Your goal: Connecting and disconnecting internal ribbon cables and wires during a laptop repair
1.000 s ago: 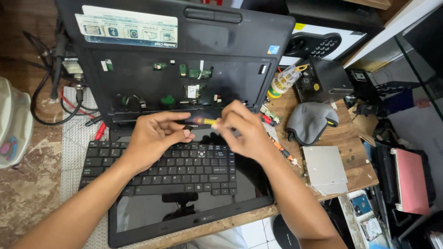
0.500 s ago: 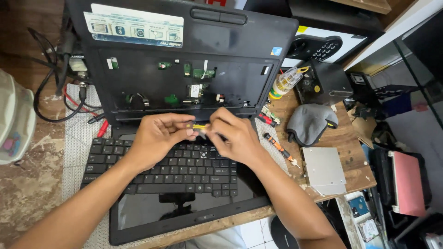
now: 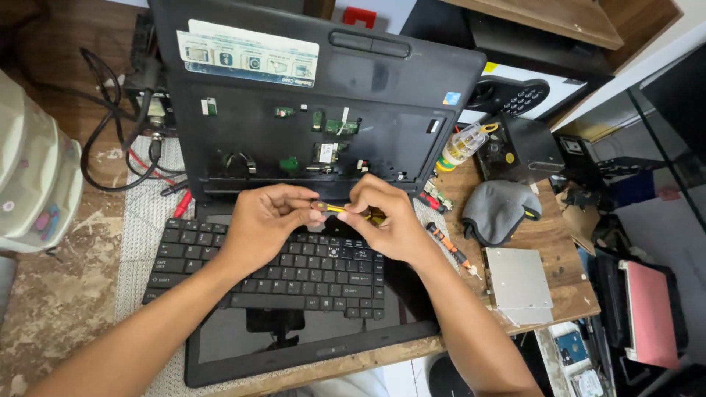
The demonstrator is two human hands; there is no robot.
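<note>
At the centre of the frame, a small yellow-handled screwdriver (image 3: 340,210) is pinched between the fingertips of the left hand (image 3: 266,224) and the right hand (image 3: 384,218), just above the loose black laptop keyboard (image 3: 265,276). Behind them, toward the top of the frame, the opened black laptop base (image 3: 323,140) with its green circuit parts is seen, and an orange-and-black screwdriver (image 3: 448,246) is laid at right on the wooden table (image 3: 548,242).

Head camera; looks steeply down, close over desk (image 3: 559,242)

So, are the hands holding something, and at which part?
Both hands, left and right, hold a small yellow-handled tool by its two ends; its exact kind cannot be told.
</note>
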